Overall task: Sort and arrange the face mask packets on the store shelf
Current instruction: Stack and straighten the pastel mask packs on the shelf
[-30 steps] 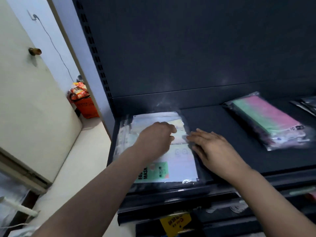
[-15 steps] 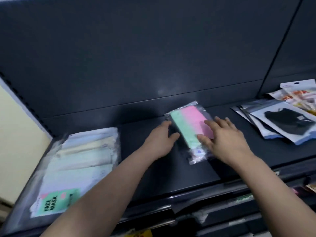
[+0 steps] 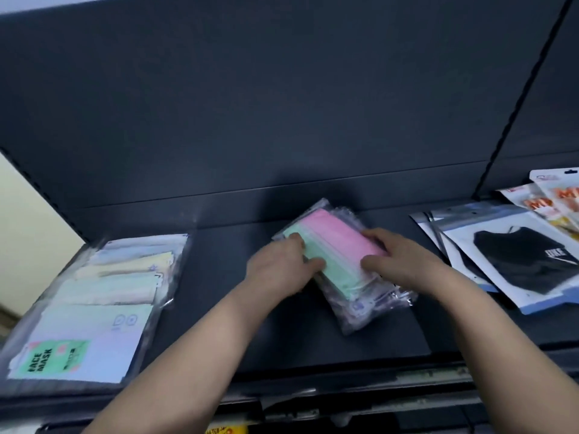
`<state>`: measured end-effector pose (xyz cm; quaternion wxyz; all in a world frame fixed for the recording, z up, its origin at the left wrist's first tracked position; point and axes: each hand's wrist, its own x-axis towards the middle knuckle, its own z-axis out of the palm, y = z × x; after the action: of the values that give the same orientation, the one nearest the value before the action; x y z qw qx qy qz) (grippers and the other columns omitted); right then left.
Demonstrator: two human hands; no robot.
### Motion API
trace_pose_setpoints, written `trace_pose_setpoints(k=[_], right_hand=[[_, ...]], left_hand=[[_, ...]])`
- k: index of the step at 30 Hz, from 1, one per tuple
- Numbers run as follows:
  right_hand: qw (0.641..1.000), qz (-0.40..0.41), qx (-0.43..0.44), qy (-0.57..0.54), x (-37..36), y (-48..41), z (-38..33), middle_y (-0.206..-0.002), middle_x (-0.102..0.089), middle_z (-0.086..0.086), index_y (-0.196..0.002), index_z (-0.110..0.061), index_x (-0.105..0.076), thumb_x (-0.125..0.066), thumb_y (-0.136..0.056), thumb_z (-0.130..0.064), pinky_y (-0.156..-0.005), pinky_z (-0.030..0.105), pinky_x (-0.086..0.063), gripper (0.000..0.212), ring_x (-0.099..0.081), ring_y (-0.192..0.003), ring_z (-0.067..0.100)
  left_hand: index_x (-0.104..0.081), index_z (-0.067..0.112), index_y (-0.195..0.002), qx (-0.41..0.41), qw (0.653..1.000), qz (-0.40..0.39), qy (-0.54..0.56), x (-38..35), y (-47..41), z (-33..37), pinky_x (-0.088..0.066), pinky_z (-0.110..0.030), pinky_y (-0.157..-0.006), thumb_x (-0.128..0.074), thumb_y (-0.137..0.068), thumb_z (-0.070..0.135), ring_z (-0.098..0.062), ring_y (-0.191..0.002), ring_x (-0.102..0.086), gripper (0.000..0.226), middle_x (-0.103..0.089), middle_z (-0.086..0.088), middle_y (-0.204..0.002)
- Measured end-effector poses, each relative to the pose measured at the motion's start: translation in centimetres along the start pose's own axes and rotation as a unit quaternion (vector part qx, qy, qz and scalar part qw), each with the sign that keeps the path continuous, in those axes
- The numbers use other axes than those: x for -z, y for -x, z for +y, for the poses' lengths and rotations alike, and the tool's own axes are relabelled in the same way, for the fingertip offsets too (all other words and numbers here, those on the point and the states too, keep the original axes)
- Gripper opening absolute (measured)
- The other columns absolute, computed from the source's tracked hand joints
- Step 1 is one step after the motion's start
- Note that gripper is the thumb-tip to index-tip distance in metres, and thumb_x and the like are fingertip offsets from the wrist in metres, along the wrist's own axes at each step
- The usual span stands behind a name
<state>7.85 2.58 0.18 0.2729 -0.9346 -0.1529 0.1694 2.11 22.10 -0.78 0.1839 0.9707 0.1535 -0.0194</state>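
Observation:
A clear packet of pink and green face masks [image 3: 336, 245] lies tilted on the dark shelf [image 3: 219, 308], on top of more clear packets. My left hand [image 3: 282, 267] grips its left edge, thumb on the green side. My right hand [image 3: 398, 258] grips its right edge, fingers curled over the pink side. At the left end of the shelf lies a neat pile of pastel packets [image 3: 94, 305] with a green "FACE MASK" label.
To the right lie packets with a black mask [image 3: 526, 264] in blue-white wrapping, and orange-printed packets [image 3: 551, 202] behind them. The shelf's dark back panel rises behind. A lower shelf edge with a yellow tag [image 3: 225, 430] shows below.
Both hands left the pastel pile at the left, moved right to the pink and green packet, and now grip it from both sides. The view has panned right.

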Motion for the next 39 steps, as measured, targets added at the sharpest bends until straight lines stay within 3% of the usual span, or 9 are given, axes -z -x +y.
trace_pose_setpoints(k=[4,9,11,15,18,24,27,31,39], right_hand=[[0.986,0.094,0.002,0.139,-1.8,0.9,-0.6,-0.147,-0.039,0.003,-0.140,-0.034,-0.032,-0.048,-0.059,-0.086,-0.104,0.047,-0.033,0.097,-0.040,-0.132,0.026],[0.946,0.199,0.144,0.214,-4.3,3.0,-1.0,-0.133,-0.055,-0.008,-0.119,-0.037,-0.059,-0.049,-0.059,-0.074,-0.098,0.047,-0.039,0.071,-0.049,-0.124,0.018],[0.948,0.195,0.139,0.208,-4.4,3.4,-0.3,-0.120,-0.063,-0.011,-0.105,-0.036,-0.066,-0.050,-0.061,-0.061,-0.094,0.049,-0.041,0.053,-0.053,-0.119,0.017],[0.958,0.147,0.091,0.228,-3.4,3.4,0.8,-0.143,-0.044,-0.015,-0.128,-0.033,-0.051,-0.037,-0.069,-0.037,-0.104,0.049,-0.025,0.060,-0.026,-0.142,0.014],[0.959,0.141,0.114,0.218,-3.2,2.8,1.0,-0.148,-0.038,-0.014,-0.132,-0.030,-0.047,-0.034,-0.076,-0.030,-0.106,0.042,-0.023,0.058,-0.023,-0.143,0.012],[0.957,0.096,0.244,0.126,-5.8,0.3,0.6,-0.144,-0.046,-0.012,-0.125,-0.027,-0.055,-0.017,-0.082,-0.040,-0.111,0.032,-0.021,0.059,-0.028,-0.141,0.008],[0.953,0.104,0.239,0.155,-6.7,-0.2,-0.3,-0.144,-0.045,-0.013,-0.124,-0.030,-0.053,-0.020,-0.086,-0.039,-0.108,0.035,-0.026,0.051,-0.031,-0.140,0.010],[0.940,0.202,0.206,0.181,-7.1,1.0,-0.8,-0.118,-0.063,-0.013,-0.107,-0.033,-0.062,-0.042,-0.084,-0.039,-0.081,0.039,-0.042,0.032,-0.054,-0.115,0.017],[0.948,0.184,0.204,0.162,-5.7,1.7,-0.4,-0.096,-0.065,-0.016,-0.090,-0.034,-0.066,-0.044,-0.074,-0.062,-0.081,0.035,-0.035,0.040,-0.052,-0.101,0.015]], left_hand=[[-0.058,0.026,-0.123,-0.099,0.984,0.133,-0.071,1.9,-2.5,0.1,-0.047,-0.034,-0.088,-0.056,-0.090,0.041,-0.026,-0.113,-0.054,0.036,-0.061,0.000,-0.120],[-0.058,0.019,-0.132,-0.320,0.945,-0.039,-0.049,0.0,-7.2,3.5,-0.024,-0.035,-0.114,-0.041,-0.102,0.025,-0.019,-0.132,-0.044,0.035,-0.054,0.000,-0.140],[-0.055,0.027,-0.135,-0.304,0.944,-0.091,-0.095,-0.4,-8.5,4.7,-0.023,-0.040,-0.114,-0.038,-0.103,0.031,-0.021,-0.134,-0.041,0.036,-0.050,0.003,-0.144],[-0.046,0.043,-0.137,-0.202,0.956,-0.136,-0.162,-0.3,-8.7,4.0,-0.022,-0.055,-0.113,-0.025,-0.098,0.057,-0.028,-0.138,-0.036,0.046,-0.034,0.004,-0.155],[-0.053,0.038,-0.128,-0.161,0.969,-0.094,-0.160,-0.1,-6.4,2.7,-0.036,-0.052,-0.105,-0.027,-0.096,0.059,-0.029,-0.127,-0.047,0.046,-0.049,-0.004,-0.140],[-0.056,0.031,-0.121,-0.054,0.983,-0.027,-0.172,-0.1,-1.4,-2.4,-0.043,-0.046,-0.098,-0.025,-0.098,0.052,-0.027,-0.114,-0.057,0.044,-0.060,-0.003,-0.126],[-0.047,0.036,-0.134,-0.039,0.990,-0.063,-0.117,1.2,-1.3,-3.8,-0.033,-0.051,-0.108,-0.034,-0.093,0.062,-0.023,-0.129,-0.047,0.050,-0.051,0.002,-0.141],[-0.024,0.035,-0.150,-0.089,0.981,-0.136,-0.108,1.9,-0.9,-3.6,-0.020,-0.054,-0.115,-0.061,-0.070,0.075,-0.021,-0.141,-0.031,0.097,-0.036,0.005,-0.152],[-0.037,0.033,-0.143,-0.085,0.968,-0.186,-0.144,2.1,-1.0,-2.5,-0.034,-0.045,-0.109,-0.073,-0.052,0.077,-0.020,-0.129,-0.038,0.107,-0.044,0.003,-0.135]])
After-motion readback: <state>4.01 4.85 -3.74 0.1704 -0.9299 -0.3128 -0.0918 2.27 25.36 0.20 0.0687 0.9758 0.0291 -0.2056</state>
